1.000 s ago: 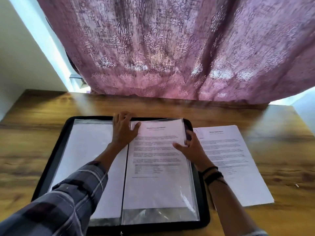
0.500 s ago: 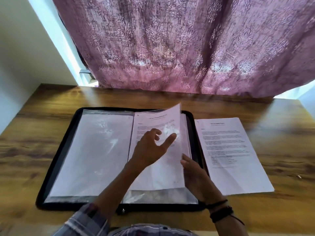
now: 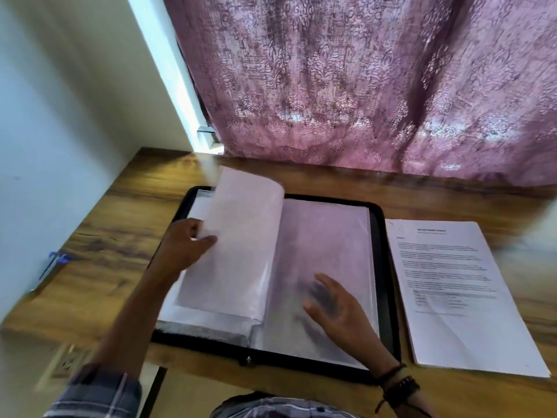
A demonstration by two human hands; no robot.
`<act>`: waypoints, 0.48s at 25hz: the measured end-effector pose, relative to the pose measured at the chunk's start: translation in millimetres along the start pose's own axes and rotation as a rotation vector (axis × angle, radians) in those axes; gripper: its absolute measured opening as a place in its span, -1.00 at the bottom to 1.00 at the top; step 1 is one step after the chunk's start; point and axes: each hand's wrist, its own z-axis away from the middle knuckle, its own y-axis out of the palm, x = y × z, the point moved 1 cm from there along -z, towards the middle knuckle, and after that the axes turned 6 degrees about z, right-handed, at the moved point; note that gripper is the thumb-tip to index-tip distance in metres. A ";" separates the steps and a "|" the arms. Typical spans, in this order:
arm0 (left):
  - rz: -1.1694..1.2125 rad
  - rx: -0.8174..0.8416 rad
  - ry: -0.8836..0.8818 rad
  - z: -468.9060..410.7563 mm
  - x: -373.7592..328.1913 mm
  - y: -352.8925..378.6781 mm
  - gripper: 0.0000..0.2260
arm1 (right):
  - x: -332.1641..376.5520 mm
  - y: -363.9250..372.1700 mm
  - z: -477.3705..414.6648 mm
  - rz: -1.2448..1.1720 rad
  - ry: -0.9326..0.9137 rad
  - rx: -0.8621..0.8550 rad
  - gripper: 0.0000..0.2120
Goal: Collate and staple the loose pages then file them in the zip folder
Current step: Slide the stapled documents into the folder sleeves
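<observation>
Beside the open zip folder lies one printed stack, while the left hand pinches one raised sleeve and the right hand lies flat, fingers spread, gripping nothing.

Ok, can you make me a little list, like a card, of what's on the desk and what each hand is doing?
Folder: black zip folder, lying open on the wooden desk
Left hand: holding a sleeve page lifted, mid-turn
Right hand: open, flat on the right-side sleeve
Beside folder: printed paper stack, to its right
Behind desk: pink curtain
</observation>
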 end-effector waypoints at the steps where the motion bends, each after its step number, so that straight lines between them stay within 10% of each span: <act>1: -0.047 -0.071 -0.016 -6.4 12.3 -15.9 -0.82 | -6.3 2.4 -1.0 0.043 -0.025 -0.037 -0.37; 7: -0.231 -0.215 -0.132 -15.3 68.3 -34.9 -0.66 | -24.2 10.9 -4.9 0.346 -0.115 -0.030 -0.19; 12: -0.275 -0.122 0.168 25.3 42.2 34.8 -0.47 | -26.4 6.3 -2.8 0.433 -0.139 -0.018 -0.19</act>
